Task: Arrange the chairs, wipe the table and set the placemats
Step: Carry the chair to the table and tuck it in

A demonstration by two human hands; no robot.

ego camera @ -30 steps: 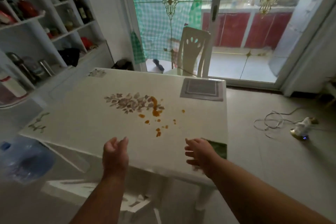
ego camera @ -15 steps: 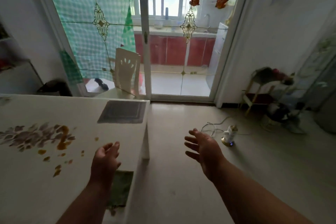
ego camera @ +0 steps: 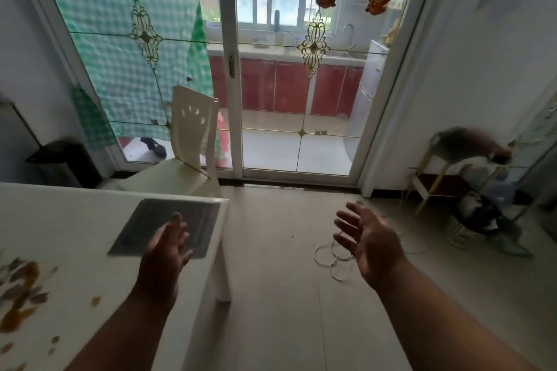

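White glossy tabletop (ego camera: 75, 235) now fills less of the lower left than half a second ago | grey rectangular placemat (ego camera: 180, 220) on its far right corner, nearer | cream cut-out-backed chair (ego camera: 193, 144) beyond | orange stains (ego camera: 18, 316) smeared | left hand (ego camera: 164, 253) over tabletop, right hand (ego camera: 370, 241) over tiled floor (ego camera: 286, 295): both spread, empty.
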